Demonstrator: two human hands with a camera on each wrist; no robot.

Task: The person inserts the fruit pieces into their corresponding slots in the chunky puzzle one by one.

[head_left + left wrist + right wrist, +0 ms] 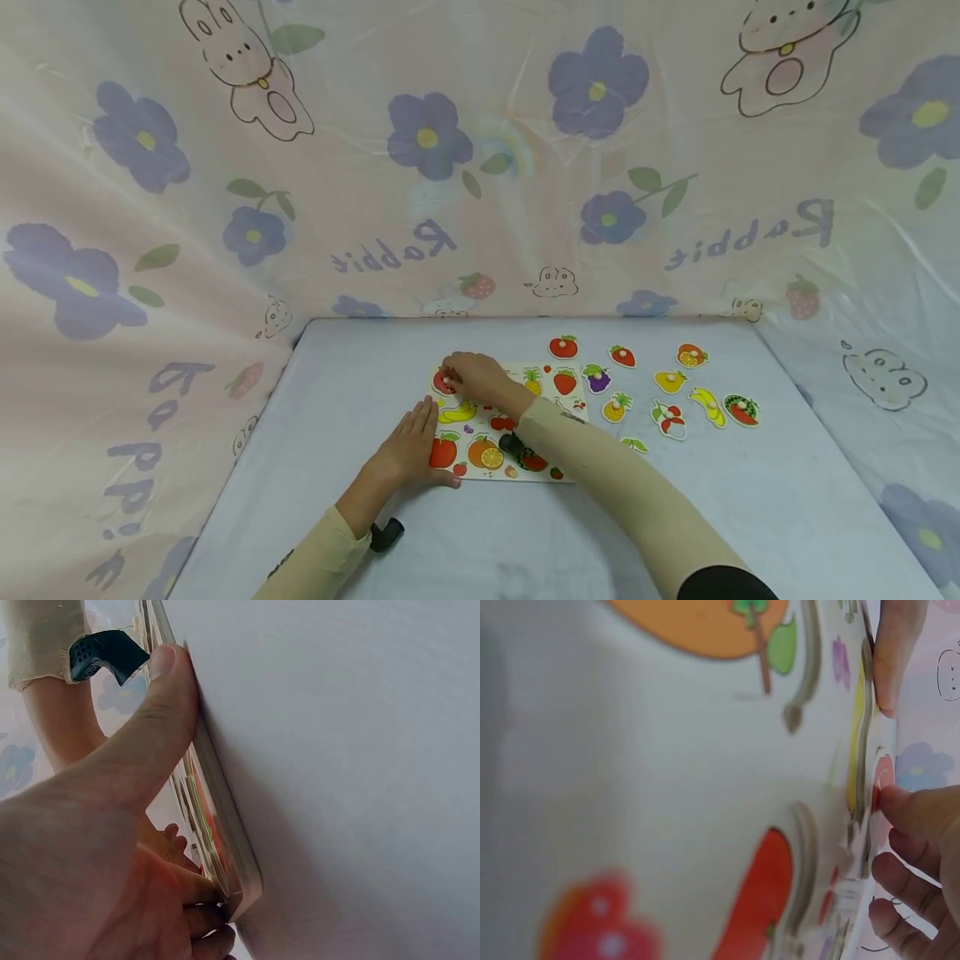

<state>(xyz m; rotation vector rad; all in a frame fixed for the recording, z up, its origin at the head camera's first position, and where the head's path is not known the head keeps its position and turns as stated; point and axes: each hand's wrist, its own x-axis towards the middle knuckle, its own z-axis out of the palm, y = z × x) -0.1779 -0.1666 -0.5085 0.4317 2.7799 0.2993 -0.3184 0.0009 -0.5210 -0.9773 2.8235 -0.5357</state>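
A white fruit puzzle board (480, 477) lies on the table, printed with bananas, an orange, a strawberry and other fruit. My right hand (480, 379) reaches over it to the far left corner. There its thumb and forefinger pinch the small knob of a red fruit piece (883, 771), which lies right at the board's surface; the other fingers are loosely bent. My left hand (408, 443) braces the board's near left corner, its fingers straight along the left side. Its thumb (174, 682) rests along the front edge. The right forearm covers part of the board.
Right of the board lie several loose knobbed pieces, among them a strawberry (622, 357), grapes (597, 379), a pear (671, 382), a pineapple (617, 407), bananas (708, 407) and a watermelon slice (742, 410). A leaf-topped piece (634, 445) is partly behind the right sleeve. A patterned curtain (510, 250) surrounds the table.
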